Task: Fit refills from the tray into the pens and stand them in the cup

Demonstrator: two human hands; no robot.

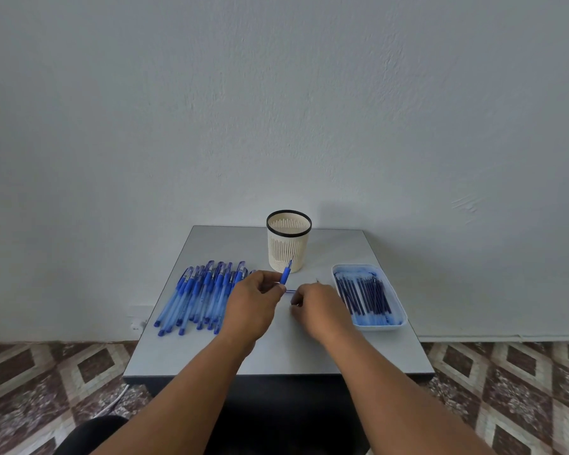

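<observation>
- Nearest, a blue pen section is pinched upright in the left hand; the pile of pens lies at table-left.
- Something thin, seemingly a refill, is held in the curled right hand; assembly is judged underway, and alignment is needed next.
- Behind stands the cup, apparently empty; the refill tray lies right, nothing blocking.

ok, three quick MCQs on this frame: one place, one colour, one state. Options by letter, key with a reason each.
1. Where does the tray of refills sit?
A. person's right of the cup
B. person's left of the cup
C. behind the cup

2. The cup's rim is:
A. red
B. black
C. blue

3. The left hand:
A. lies flat
B. pinches a blue pen part
C. grips the cup

Key: 1 A, tray lies at the table's right side; 2 B, dark band tops the cream cup; 3 B, fingertips hold the part upright.
</observation>
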